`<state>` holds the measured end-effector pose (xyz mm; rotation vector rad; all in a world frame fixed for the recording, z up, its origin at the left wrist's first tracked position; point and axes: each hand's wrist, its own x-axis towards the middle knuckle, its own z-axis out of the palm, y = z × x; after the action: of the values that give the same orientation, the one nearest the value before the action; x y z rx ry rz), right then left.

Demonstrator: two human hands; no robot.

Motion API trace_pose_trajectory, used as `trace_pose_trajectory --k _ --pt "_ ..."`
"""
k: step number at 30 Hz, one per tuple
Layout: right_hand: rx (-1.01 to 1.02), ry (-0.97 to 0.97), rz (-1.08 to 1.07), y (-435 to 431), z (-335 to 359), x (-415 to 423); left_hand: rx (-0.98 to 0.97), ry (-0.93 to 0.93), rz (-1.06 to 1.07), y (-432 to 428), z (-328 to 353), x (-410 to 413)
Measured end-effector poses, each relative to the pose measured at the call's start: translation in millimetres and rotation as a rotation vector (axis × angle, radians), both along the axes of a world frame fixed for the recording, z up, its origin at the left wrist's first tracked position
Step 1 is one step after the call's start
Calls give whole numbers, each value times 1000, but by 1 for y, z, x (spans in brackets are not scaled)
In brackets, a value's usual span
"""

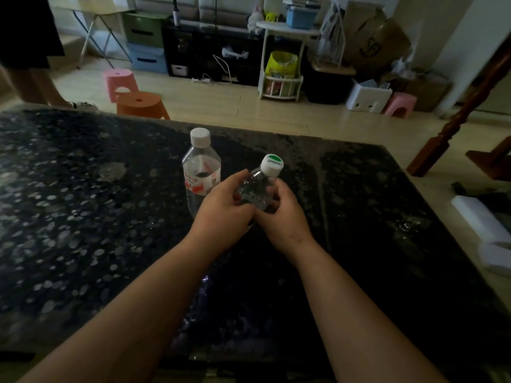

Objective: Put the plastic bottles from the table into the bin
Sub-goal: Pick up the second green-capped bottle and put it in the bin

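Two bottles mid-table, toward the far edge. Green-capped bottle (260, 186): tilted, gripped by my left hand (224, 214) and right hand (282, 217) together. Red-labelled bottle (201, 172): upright, just beside the left hand, untouched. Bin: not in view. I'd shift the grip to one hand, squeeze lightly, lift clear of its neighbour.

table top (83, 217): black, your view shows it speckled with pale grey flecks. near bottle (255, 193): clear plastic, white cap with a green patch. far bottle (200, 172): clear, plain white cap, white label with red print. stools you can see on the floor: one orange (141, 105), two pink (120, 81) (401, 103). floor (221, 100): pale beige tiles. bag (282, 63) on the white rack: yellow. storage boxes: green (143, 29) above pale blue (148, 59).
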<state>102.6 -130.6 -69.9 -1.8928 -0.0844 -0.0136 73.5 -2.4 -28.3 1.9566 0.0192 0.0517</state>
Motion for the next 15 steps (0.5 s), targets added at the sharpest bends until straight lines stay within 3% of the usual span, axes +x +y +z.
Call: trace_pose_trajectory --k 15 --pt "-6 -39 -77 -69 28 -31 -78 -53 -123 -53 13 -10"
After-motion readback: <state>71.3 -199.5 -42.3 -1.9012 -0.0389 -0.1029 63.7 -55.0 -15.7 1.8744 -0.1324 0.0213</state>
